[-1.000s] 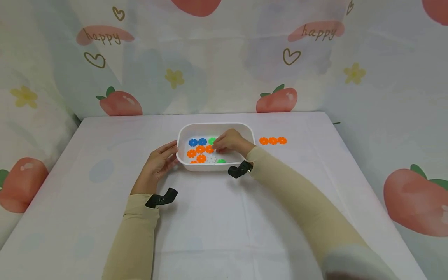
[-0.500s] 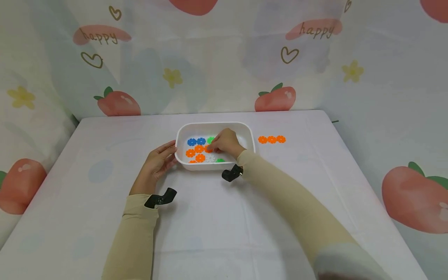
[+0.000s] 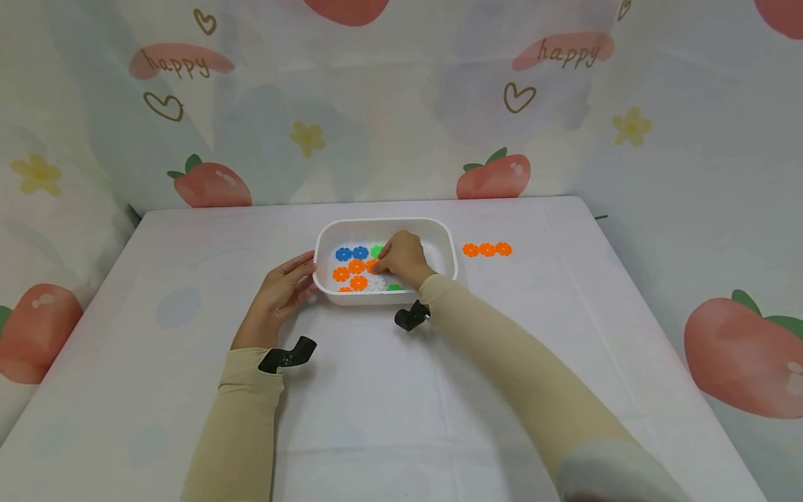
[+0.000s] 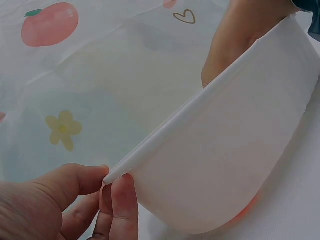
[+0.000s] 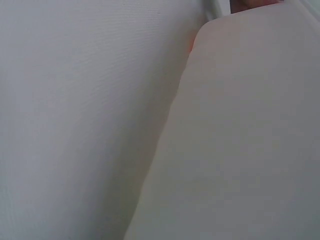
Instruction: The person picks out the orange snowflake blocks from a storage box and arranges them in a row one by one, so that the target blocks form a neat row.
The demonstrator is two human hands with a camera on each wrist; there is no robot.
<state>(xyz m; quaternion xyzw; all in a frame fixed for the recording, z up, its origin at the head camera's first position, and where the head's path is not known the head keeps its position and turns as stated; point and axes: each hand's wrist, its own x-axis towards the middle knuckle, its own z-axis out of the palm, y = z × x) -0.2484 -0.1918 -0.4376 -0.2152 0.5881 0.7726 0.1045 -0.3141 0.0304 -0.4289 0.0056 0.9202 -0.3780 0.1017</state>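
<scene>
Left hand [image 3: 282, 293] pinching a white plastic tray [image 3: 370, 299] with rounded corners; right hand [image 3: 403, 258] down inside.

Nearest, beige sleeves [image 3: 238, 425] and black wrist devices [image 3: 287, 355]. Thumb and fingers closed round the tray's rim at its left end. Along the near inner side, white notched plastic pieces [image 3: 376, 284], too small to count, and a light-green disc [image 3: 394, 287], partly hidden. Next, clustered flat orange notched discs [image 3: 357, 266], rightmost one at the bent right fingertips; pinched or only touched, cannot tell. Farther back, two blue notched discs [image 3: 351, 254], touching. Just right of the tray, on a white-covered table [image 3: 364, 404], a row of three orange discs [image 3: 487, 249]. Beyond, pale backdrop [image 3: 389, 125] printed with red fruit.
</scene>
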